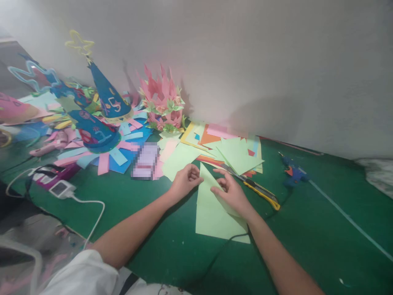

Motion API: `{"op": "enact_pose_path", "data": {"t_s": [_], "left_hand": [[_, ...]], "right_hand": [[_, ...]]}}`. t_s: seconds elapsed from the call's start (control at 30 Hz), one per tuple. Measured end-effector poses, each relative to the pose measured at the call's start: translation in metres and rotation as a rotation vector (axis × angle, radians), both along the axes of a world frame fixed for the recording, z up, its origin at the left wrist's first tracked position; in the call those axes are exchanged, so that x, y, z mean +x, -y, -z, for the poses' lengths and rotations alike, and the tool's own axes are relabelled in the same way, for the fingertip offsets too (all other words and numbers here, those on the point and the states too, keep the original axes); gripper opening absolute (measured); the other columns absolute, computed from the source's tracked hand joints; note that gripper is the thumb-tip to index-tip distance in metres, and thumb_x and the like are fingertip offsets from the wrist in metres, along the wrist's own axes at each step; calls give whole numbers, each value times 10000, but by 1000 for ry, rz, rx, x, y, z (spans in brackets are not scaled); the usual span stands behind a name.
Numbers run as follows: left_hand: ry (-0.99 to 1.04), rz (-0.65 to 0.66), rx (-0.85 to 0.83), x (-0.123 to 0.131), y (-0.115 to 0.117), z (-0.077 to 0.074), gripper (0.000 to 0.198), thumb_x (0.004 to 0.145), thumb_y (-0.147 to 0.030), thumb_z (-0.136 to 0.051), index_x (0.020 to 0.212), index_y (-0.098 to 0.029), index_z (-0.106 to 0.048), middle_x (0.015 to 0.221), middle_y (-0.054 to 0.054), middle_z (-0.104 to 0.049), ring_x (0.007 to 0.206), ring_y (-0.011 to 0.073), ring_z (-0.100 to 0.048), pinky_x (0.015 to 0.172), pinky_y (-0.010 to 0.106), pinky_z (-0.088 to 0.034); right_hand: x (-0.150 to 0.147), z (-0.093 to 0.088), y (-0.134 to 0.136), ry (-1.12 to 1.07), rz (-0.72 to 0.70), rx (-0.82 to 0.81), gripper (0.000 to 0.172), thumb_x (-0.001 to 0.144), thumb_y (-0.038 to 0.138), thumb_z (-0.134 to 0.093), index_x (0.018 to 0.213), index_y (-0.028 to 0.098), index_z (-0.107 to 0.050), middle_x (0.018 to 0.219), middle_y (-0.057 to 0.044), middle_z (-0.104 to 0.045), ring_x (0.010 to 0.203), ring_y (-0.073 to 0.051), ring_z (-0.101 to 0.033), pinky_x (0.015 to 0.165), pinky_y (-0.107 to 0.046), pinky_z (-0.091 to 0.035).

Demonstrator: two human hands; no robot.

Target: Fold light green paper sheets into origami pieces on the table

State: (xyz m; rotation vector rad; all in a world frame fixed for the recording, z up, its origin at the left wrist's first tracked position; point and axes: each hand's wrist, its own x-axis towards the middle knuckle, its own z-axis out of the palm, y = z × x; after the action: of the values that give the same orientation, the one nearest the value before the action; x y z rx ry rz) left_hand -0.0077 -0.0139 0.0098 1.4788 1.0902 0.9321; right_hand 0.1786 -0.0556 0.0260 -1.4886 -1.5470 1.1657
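A sheet of light green paper point(215, 219) lies in front of me on the green table, with one side folded up into a slanted flap. My left hand point(186, 181) is at the flap's upper left corner, its fingers curled and its fingertips closed on the edge. From the other side, my right hand point(231, 191) holds the folded edge, thumb on top and fingers bent beyond it. The undersides of the fingers are partly hidden. Just past my right hand lies a yellow and black utility knife point(262, 194).
Loose coloured paper point(238, 153) is piled by the wall. A pink paper crown point(162, 98) and blue cone hats point(109, 92) stand at the back left. A phone-like blurred rectangle point(145, 161), a white charger point(62, 189) and a blue glue gun point(293, 172) lie around; a dark cord crosses the table.
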Motion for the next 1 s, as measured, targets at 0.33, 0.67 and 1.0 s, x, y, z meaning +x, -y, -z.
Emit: {"op": "enact_pose_path", "data": {"t_s": [0.33, 0.67, 1.0], "left_hand": [[-394, 193, 497, -12, -4, -5, 100, 791, -248, -646, 857, -177, -624, 896, 49, -640, 870, 183, -593, 796, 320, -473], [-621, 397, 620, -16, -1, -4, 613, 682, -622, -642, 1115, -200, -547, 1268, 135, -484, 1226, 296, -418, 1009, 447, -336], [-644, 475, 599, -18, 2, -9, 722, 646, -691, -619, 1169, -214, -479, 1421, 129, -389, 1338, 297, -307, 1086, 470, -225]], "right_hand": [[-4, 5, 3, 302, 35, 147, 505, 769, 248, -548, 1263, 255, -441, 848, 0, -605, 707, -169, -559, 678, -303, -440], [10, 17, -4, 525, -94, 469, 324, 826, 293, -587, 1146, 245, -601, 1200, -68, -567, 1114, -259, -499, 948, -433, -412], [14, 10, 0, 632, -316, 635, 228, 902, 257, -514, 1064, 276, -673, 1317, -41, -525, 1141, -249, -480, 935, -452, -407]]}}
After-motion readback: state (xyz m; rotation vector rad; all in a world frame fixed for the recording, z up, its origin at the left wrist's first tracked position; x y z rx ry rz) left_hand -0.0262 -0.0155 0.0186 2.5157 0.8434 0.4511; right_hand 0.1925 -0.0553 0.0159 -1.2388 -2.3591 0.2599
